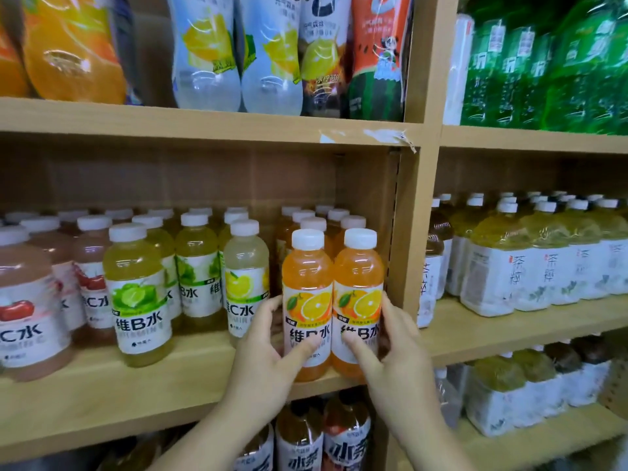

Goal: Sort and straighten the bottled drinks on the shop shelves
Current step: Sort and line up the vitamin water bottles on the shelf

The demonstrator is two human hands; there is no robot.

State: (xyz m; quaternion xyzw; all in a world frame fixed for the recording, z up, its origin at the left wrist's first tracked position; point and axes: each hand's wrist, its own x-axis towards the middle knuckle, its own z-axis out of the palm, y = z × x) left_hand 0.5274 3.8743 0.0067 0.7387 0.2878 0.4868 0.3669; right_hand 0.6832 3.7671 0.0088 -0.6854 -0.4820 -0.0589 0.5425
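Gripping two drinks at once, I have my left hand (268, 348) curled round the left orange bottle (307, 300), fingers on its outer side and thumb across the lower label. My right hand (390, 348) wraps the right orange bottle (358, 294) in the mirror of that hold. Both bottles stand upright and touching, white caps up and orange-slice labels facing me, at the front right corner of the middle shelf (102, 396), just beside the wooden upright (407, 232). More orange bottles (314, 224) queue behind them in two rows. Just left of my left hand stands a pale lemon bottle (245, 277), then a lime bottle (137, 294) set further forward than its neighbours, and red-labelled bottles (27, 300) at the far left (blurred at that edge). Past the upright, wrapped packs of tea bottles (543, 266) fill the next bay. Large bottles (272, 52) with lemon and watermelon labels sit on the shelf above, and dark tea bottles (299, 440) show on the shelf below my wrists.
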